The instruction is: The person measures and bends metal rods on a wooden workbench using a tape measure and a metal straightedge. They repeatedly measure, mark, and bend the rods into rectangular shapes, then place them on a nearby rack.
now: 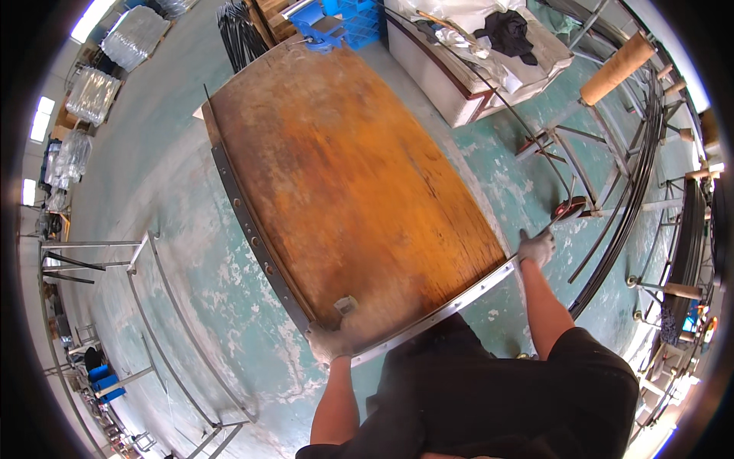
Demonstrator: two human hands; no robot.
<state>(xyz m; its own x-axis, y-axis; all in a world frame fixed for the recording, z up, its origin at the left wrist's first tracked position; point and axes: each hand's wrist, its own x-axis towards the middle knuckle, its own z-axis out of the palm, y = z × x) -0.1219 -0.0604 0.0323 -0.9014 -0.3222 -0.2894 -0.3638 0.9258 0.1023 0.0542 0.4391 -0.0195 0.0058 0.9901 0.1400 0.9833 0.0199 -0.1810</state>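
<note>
A big wooden tabletop (329,183), stained brown and orange, spreads out before me. A pale metal bar with holes (440,315) runs along its near edge, and a dark perforated metal strip (252,233) lines its left edge. My left hand (327,344), in a light glove, is closed at the near left corner, where the two strips meet; what its fingers hold is hidden. My right hand (537,249), also gloved, is closed just beyond the bar's right end, thumb raised. A long thin dark rod (508,105) reaches down to its fingers. A small pale square piece (345,305) lies near my left hand.
Blue clamp-like tool (321,37) sits at the tabletop's far end. Behind it, right, stands a white padded block (436,84) with cloths. A metal rack (600,145) with long dark strips (634,195) occupies the right. At left is a low metal frame (172,306).
</note>
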